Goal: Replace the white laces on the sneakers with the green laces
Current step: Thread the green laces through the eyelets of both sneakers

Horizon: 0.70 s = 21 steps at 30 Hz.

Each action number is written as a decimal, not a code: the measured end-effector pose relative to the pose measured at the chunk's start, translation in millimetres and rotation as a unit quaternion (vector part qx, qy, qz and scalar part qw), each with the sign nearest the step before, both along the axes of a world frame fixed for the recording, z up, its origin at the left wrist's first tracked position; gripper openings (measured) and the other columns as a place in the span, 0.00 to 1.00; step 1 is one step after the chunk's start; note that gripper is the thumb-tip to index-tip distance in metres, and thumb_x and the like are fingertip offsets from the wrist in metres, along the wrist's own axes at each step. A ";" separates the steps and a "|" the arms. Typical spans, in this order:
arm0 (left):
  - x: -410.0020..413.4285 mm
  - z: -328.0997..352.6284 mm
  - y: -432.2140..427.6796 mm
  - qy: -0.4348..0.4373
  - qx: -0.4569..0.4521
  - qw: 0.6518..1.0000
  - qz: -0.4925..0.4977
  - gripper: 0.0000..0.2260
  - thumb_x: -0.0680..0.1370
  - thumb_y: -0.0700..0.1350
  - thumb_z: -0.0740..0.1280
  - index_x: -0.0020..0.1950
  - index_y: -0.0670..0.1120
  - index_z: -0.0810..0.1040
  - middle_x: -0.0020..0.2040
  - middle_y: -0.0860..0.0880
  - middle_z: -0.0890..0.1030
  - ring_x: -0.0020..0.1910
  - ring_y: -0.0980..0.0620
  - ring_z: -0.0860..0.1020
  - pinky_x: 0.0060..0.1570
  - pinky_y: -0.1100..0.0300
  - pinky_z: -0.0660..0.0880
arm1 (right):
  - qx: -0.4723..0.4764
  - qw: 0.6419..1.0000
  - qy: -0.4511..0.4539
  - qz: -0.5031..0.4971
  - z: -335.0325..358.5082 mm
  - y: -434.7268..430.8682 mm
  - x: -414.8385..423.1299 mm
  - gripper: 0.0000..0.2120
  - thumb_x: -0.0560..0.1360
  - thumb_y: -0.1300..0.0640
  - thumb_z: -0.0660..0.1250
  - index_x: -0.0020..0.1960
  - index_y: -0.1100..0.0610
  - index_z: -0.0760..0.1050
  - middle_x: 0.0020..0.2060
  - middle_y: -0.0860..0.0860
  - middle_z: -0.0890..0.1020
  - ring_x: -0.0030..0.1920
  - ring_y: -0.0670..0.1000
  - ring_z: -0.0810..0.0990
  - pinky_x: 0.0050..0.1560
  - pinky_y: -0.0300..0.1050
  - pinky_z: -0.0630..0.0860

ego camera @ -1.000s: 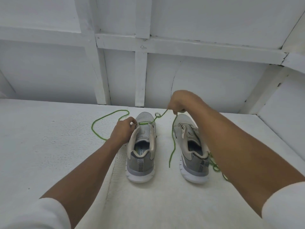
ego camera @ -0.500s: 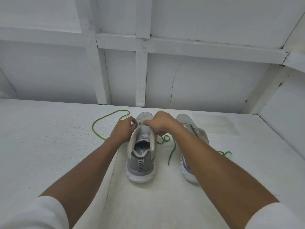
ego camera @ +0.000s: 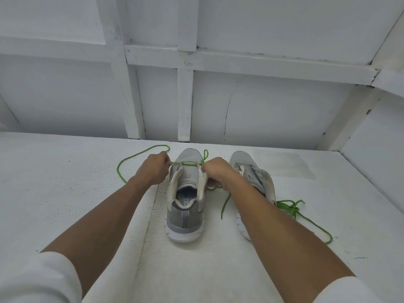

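Two grey sneakers stand heel toward me on the white surface. On the left sneaker (ego camera: 185,202) a green lace (ego camera: 188,164) runs across the lowest eyelets near the toe. My left hand (ego camera: 154,169) pinches the lace's left end at the shoe's left edge. Its long tail (ego camera: 131,159) loops away to the left. My right hand (ego camera: 215,172) grips the right eyelet flap and the lace's right end, which trails down between the shoes. The right sneaker (ego camera: 253,171) has no lace and is partly hidden by my right forearm. A second green lace (ego camera: 290,207) lies bunched to its right.
The shoes stand on a white textured surface (ego camera: 65,204) with a white panelled wall (ego camera: 262,106) close behind. A side wall rises at the far right (ego camera: 376,160).
My right hand came down from above the shoes to the left sneaker's right eyelet flap, then shifted slightly right. The left hand stayed at the shoe's left edge.
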<state>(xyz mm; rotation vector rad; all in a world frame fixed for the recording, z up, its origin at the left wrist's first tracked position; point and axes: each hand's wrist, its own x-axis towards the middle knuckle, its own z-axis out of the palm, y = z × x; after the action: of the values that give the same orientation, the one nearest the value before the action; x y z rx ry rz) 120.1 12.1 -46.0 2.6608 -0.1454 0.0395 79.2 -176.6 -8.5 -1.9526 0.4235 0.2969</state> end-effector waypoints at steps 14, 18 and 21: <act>11.1 59.1 -20.4 0.071 0.006 0.994 -0.088 0.19 0.81 0.35 0.53 0.69 0.43 0.73 0.69 0.43 0.74 0.66 0.43 0.72 0.58 0.60 0.68 | 0.153 0.986 0.021 -0.054 -13.8 -6.6 -6.7 0.03 0.76 0.62 0.63 0.45 0.59 0.75 0.40 0.57 0.78 0.44 0.58 0.79 0.57 0.62 0.78; 6.9 59.3 -34.0 0.102 0.015 0.985 -0.140 0.18 0.83 0.38 0.54 0.73 0.41 0.69 0.73 0.45 0.69 0.72 0.46 0.67 0.68 0.58 0.63 | 0.185 0.979 0.015 -0.081 -18.2 -6.4 -8.4 0.04 0.76 0.62 0.63 0.45 0.59 0.77 0.38 0.57 0.78 0.41 0.57 0.78 0.56 0.58 0.77; 6.5 59.1 -36.9 0.122 -0.037 0.982 -0.141 0.19 0.82 0.37 0.56 0.73 0.40 0.69 0.71 0.44 0.72 0.68 0.46 0.71 0.66 0.60 0.65 | 0.196 0.975 0.010 -0.099 -19.5 -4.2 -9.9 0.03 0.75 0.62 0.64 0.45 0.59 0.77 0.37 0.56 0.77 0.38 0.55 0.77 0.48 0.53 0.79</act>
<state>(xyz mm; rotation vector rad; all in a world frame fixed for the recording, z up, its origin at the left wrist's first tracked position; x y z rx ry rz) 126.6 -24.8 13.1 2.5198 -0.4292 -0.3633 69.3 -180.8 -28.0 -1.5097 0.5261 0.2505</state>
